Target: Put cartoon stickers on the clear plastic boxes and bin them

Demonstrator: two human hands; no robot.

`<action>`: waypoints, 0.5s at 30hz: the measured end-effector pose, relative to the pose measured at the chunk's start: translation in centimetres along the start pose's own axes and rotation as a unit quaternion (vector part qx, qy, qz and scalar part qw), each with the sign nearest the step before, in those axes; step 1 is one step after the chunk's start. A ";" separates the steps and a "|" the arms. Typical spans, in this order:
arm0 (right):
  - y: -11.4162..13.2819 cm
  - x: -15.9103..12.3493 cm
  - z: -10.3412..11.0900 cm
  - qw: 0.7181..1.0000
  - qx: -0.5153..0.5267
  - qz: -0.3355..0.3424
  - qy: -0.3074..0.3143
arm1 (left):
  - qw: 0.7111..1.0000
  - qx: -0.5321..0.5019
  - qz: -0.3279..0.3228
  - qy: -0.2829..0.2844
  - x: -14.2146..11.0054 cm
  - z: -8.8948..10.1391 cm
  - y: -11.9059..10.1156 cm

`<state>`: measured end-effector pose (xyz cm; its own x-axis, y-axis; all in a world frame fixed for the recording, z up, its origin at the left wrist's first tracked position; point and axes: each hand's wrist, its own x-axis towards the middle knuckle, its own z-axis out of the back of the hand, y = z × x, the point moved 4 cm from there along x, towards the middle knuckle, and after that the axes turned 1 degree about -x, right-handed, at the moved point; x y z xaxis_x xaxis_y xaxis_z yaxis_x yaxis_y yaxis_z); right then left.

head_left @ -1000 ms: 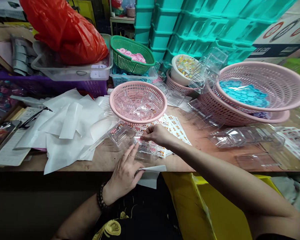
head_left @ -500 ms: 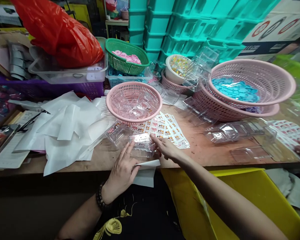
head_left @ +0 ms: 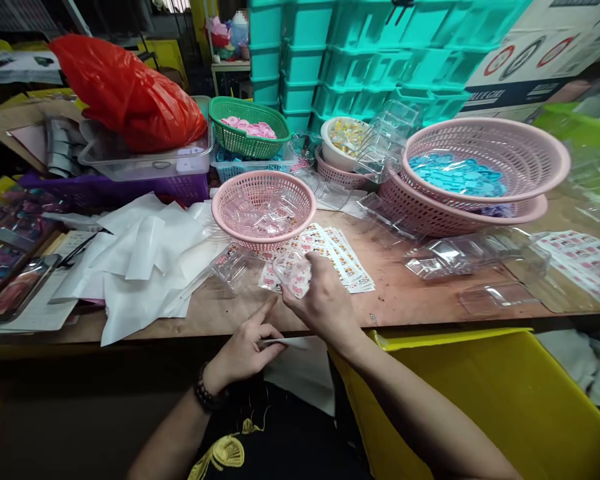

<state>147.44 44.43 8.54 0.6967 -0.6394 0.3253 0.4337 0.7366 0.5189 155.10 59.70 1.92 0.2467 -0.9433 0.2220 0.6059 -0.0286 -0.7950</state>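
Observation:
My right hand [head_left: 325, 303] holds a small clear plastic box [head_left: 293, 272] with a pink sticker on it, lifted just above the wooden table [head_left: 410, 293]. My left hand [head_left: 245, 347] sits at the table's front edge and pinches a white sheet of paper [head_left: 300, 367] that hangs over my lap. Sheets of cartoon stickers [head_left: 340, 257] lie right behind the box. Another clear box [head_left: 233, 263] rests to the left. A small pink basket [head_left: 263, 207] with several clear boxes stands just behind.
Loose white papers [head_left: 145, 260] cover the left of the table. Two stacked large pink baskets [head_left: 480, 180] hold blue pieces at right, with clear box stacks [head_left: 475, 253] in front. A green basket [head_left: 247, 127], red bag [head_left: 125, 93] and teal crates [head_left: 360, 60] stand behind. A yellow bin [head_left: 490, 400] sits below right.
My right hand has picked the clear box up off the table and pulled it toward me. My left hand has left the box and drawn back to the table edge with the paper.

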 end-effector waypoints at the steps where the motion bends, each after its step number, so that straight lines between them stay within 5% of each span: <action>1: 0.7 0.1 -0.2 0.996 -0.086 0.031 0.000 | 1.000 -0.004 0.006 0.021 0.0 0.5 0.0; 4: 2.2 -0.1 -2.3 0.963 -0.256 0.078 0.036 | 0.996 -0.038 0.051 0.064 -0.7 2.8 -0.1; 7: 3.3 -0.6 -4.4 0.949 -0.277 0.122 0.085 | 0.989 -0.044 0.114 0.089 -2.2 5.2 -0.5; 10: 3.8 -1.1 -3.7 0.965 -0.200 0.137 0.097 | 0.985 -0.011 0.144 0.097 -3.2 6.8 -1.0; 13: 3.3 -1.8 -0.5 0.990 -0.042 0.108 0.076 | 0.988 -0.003 0.140 0.073 -3.1 6.8 -1.7; 15: 2.7 -2.9 1.1 0.982 0.066 0.110 0.141 | 0.988 -0.027 0.141 0.055 -2.5 6.1 -1.9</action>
<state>145.98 48.01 9.88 0.9039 -0.3671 0.2194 0.1894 0.8036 0.5642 157.96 64.12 6.35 0.3137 -0.9467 -0.0732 0.4823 0.2253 -0.8465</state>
